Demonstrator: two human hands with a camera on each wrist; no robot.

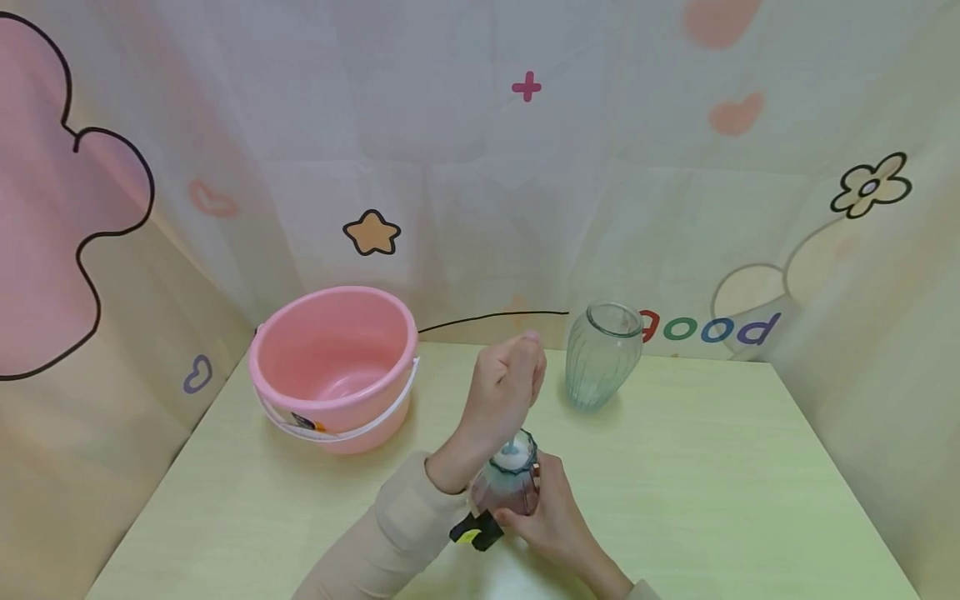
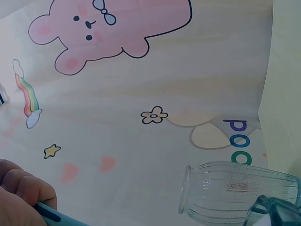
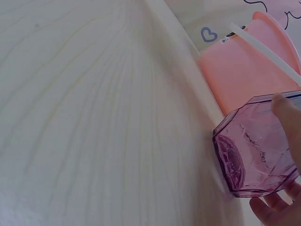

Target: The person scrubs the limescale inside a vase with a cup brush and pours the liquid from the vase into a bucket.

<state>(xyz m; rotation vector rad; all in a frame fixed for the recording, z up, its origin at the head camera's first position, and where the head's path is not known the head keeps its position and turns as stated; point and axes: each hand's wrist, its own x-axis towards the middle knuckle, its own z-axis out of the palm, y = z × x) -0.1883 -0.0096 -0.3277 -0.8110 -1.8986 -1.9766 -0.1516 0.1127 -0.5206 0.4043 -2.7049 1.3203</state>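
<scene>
My left hand (image 1: 506,387) is raised above a faceted glass vase (image 1: 506,492), gripping the blue handle (image 2: 63,219) of a cleaning brush. The brush's white head (image 1: 513,455) sits in the vase mouth, and its lower part is hidden. Purple near the base, the glass turns bluish at its scalloped rim (image 2: 278,209). My right hand (image 1: 558,517) holds this vase round its side, thumb on the near face and fingers behind. In the right wrist view the purple base (image 3: 231,162) shows close over the table.
A pink bucket (image 1: 333,429) with a white handle stands at the back left. Behind the hands, to the right, a clear ribbed glass vase (image 1: 600,367) stands upright. A printed curtain (image 1: 465,167) borders the pale table (image 1: 720,483) at the back and sides.
</scene>
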